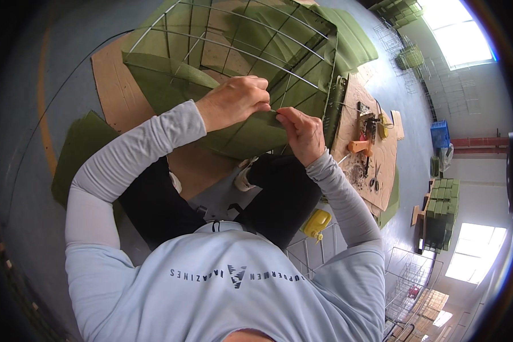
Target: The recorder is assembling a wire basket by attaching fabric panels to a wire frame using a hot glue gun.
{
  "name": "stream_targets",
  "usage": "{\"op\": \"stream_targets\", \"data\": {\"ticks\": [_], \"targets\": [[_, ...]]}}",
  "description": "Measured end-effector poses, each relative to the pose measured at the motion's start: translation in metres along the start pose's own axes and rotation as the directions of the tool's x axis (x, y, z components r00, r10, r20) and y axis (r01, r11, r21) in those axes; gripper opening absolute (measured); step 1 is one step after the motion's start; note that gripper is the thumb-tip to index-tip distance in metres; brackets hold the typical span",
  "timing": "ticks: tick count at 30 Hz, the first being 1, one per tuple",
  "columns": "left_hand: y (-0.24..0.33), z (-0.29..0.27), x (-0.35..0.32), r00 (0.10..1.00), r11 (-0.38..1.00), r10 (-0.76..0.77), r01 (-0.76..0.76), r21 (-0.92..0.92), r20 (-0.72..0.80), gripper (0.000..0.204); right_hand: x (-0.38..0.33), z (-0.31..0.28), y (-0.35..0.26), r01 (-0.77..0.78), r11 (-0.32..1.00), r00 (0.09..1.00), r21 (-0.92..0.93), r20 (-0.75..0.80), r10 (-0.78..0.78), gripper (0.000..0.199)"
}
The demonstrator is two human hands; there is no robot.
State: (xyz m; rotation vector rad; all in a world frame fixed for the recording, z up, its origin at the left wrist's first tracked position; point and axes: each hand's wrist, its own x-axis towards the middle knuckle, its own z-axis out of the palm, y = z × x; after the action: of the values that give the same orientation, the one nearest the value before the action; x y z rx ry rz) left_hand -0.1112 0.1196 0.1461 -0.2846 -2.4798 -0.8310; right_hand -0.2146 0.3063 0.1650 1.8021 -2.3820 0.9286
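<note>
The green fabric (251,134) is stretched over a wire frame (239,51) that lies on the floor in front of the seated person, resting partly over the knees. The near edge of the fabric comes to a folded corner just between the 2 hands. The left hand (233,102) is closed in a fist on top of this edge and pinches the cloth with its fingertips. The right hand (302,134) is also closed on the same edge, the thumb and first fingers pressed together at the corner. Both hands are almost touching each other there, so neither one is clearly nearer; the grip point lies between them. The long axis of the frame runs away from the person, up and a little to the right in the picture, and the hands work at its nearest end.

Under the frame there are sheets of cardboard (117,85) on the blue floor. To the right lie scissors (375,182) and an orange tool (359,146). A yellow bottle (317,223) stands near the right elbow, and green stacks (442,211) are farther away.
</note>
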Motion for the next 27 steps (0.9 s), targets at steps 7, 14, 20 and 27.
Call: {"op": "stream_targets", "data": {"ticks": [7,14,20,27], "targets": [[0.0,-0.007,-0.02,0.983,0.959,0.142,-0.108,0.262,-0.114,0.012,0.012,-0.006,0.02,-0.404,0.871,0.898,0.279,0.302,0.32,0.021],[-0.013,-0.029,-0.035,0.996,0.994,-0.039,0.047,0.102,-0.077,0.011,0.044,-0.023,0.018,-0.783,0.511,0.595,0.354,0.664,0.452,0.025],[-0.009,-0.034,-0.02,0.973,0.979,-0.201,0.201,0.01,0.109,0.016,0.02,0.025,-0.011,0.182,0.982,0.978,-0.046,-0.092,-0.186,0.015],[-0.006,-0.029,-0.028,0.995,0.98,0.057,-0.04,0.194,-0.085,0.01,0.023,0.032,-0.007,0.135,0.988,0.988,-0.068,-0.059,-0.139,0.009]]}}
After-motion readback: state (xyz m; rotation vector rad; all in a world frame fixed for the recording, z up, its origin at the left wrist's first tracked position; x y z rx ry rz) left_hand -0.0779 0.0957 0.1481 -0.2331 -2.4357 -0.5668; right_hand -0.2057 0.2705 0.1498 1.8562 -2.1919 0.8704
